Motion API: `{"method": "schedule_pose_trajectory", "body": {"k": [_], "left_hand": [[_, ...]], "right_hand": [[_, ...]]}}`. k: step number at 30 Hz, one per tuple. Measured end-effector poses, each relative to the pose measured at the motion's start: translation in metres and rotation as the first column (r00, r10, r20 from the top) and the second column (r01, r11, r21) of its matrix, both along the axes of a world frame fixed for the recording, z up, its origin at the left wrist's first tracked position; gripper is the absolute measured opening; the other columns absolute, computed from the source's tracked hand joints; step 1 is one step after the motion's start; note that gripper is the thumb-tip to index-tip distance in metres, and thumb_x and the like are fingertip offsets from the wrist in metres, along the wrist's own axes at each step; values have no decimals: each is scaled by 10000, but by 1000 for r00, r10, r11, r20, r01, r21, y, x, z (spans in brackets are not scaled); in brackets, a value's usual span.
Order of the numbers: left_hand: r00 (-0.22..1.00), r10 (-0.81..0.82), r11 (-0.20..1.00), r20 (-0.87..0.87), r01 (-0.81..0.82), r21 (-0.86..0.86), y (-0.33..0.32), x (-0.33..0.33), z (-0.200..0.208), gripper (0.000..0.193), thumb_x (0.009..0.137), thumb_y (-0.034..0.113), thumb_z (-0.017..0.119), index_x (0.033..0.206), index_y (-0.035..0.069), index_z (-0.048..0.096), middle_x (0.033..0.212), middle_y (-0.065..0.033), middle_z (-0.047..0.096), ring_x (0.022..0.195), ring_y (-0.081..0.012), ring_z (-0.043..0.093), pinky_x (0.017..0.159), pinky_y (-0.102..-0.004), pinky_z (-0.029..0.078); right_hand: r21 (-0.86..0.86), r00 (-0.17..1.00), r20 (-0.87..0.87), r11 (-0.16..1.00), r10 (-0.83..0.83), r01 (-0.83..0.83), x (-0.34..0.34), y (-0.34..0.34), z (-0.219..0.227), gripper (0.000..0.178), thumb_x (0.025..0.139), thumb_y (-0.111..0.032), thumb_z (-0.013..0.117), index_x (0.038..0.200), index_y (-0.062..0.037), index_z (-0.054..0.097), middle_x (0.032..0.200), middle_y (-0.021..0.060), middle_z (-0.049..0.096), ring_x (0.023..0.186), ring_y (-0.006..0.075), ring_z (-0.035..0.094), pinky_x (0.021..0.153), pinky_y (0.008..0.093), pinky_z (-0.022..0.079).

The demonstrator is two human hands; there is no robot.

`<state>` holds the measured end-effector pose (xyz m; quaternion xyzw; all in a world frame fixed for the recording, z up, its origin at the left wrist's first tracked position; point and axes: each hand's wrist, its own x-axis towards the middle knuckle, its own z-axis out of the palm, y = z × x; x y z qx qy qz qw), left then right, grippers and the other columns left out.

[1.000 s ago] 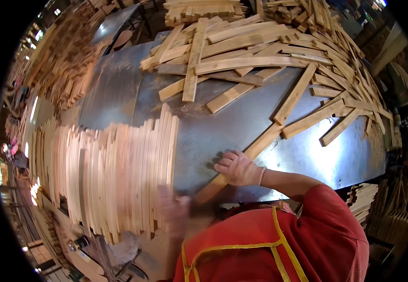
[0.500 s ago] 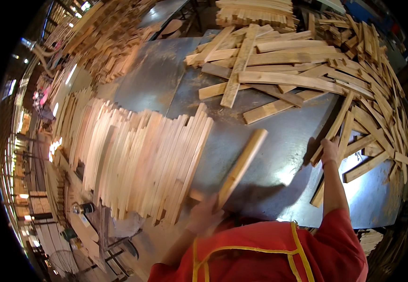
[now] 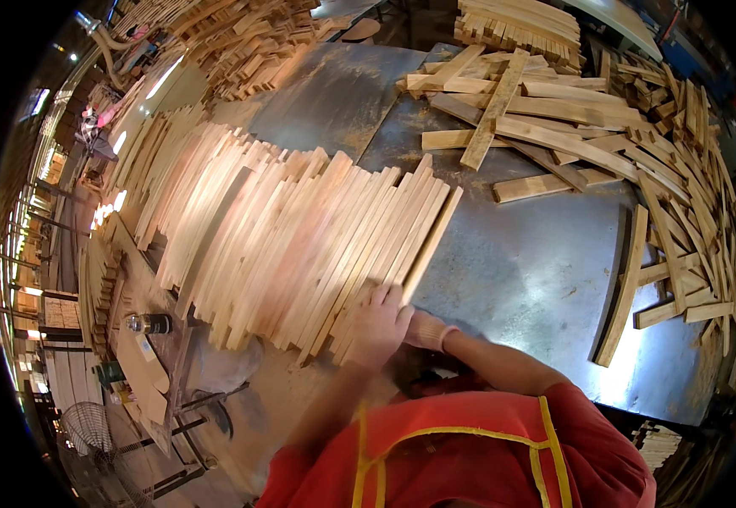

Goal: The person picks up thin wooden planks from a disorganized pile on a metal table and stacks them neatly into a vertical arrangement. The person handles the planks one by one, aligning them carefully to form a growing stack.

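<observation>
One edge strip (image 3: 434, 243), end hidden (behind hands (image 3: 378, 328) (image 3: 425, 330))

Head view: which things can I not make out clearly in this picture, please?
In the head view:
- Right hand: its fingers are mostly hidden by the left hand.
- Rightmost strip: its near end is covered by the hands.
- Stack of wood at lower right: partly hidden by the table.
- Person at upper left: too small and blurred.

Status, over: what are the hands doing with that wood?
Left hand at the near end of the strip row; right hand beside it, by the outermost strip. Loose boards lie apart, farther right.
</observation>
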<state>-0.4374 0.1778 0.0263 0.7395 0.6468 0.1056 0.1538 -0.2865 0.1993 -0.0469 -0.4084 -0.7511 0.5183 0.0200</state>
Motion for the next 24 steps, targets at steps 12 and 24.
{"method": "schedule_pose_trajectory", "body": {"k": [12,24], "left_hand": [[954,-56,992,-293,85,88,52,13,-26,814,884,494,750,1531,71,496,1539,-142,498,1488,-371,401,1252,-570,290],[942,-61,973,-329,129,189,57,13,-37,774,843,444,797,1471,64,553,1504,-164,553,1441,-421,464,1209,-598,352]], "right_hand": [[97,506,-109,497,-856,862,304,90,-20,559,974,-346,751,1447,-75,629,1141,171,784,1020,370,752,896,419,606],[519,129,63,143,-990,843,472,20,8,811,746,-222,832,1490,-43,562,1155,242,700,1106,440,685,985,493,564]]}}
